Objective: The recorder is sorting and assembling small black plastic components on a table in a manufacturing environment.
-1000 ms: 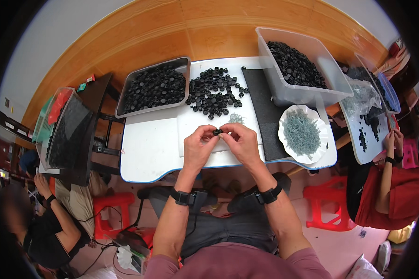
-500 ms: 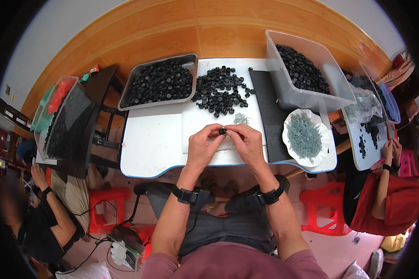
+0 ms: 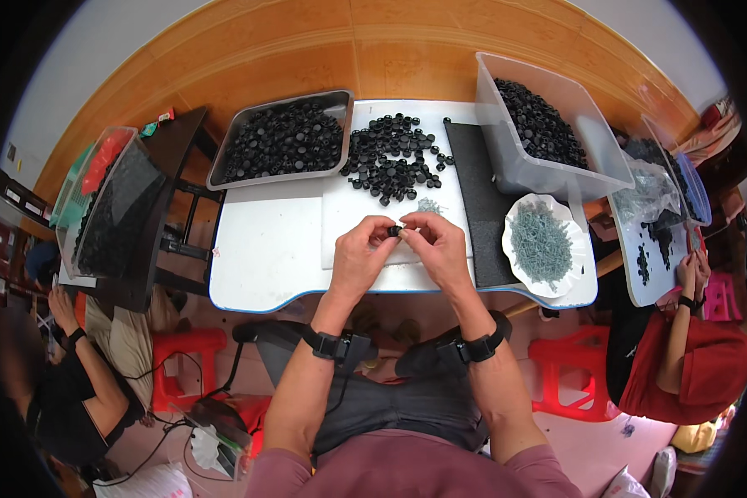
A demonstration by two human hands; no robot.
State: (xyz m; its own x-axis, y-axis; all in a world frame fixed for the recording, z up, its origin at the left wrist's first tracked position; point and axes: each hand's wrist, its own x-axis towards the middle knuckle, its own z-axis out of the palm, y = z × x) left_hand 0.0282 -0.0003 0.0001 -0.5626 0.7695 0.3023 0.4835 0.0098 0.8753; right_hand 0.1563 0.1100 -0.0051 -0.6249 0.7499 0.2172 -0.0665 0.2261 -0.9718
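Between the fingertips of my left hand (image 3: 361, 253) sits a small round black plastic part (image 3: 395, 231), held over the near side of a white board (image 3: 353, 236). Thumb and forefinger of my right hand (image 3: 436, 247) are pinched together against that part; anything tiny between them is too small to make out. Just beyond my hands lies a small heap of thin pale-green pieces (image 3: 428, 205). Farther back, loose black parts (image 3: 394, 158) of the same kind are spread over the board.
A metal tray (image 3: 278, 180) of black parts stands far left. At right are a dark mat (image 3: 483, 224), a clear bin (image 3: 548, 176) of black parts and a scalloped white dish (image 3: 578, 249) of pale-green pieces. Co-workers sit at both sides beside red stools (image 3: 568, 369).
My hands stay together over the board with the black part between them, with only slight finger movement. The whole view has shifted a little.
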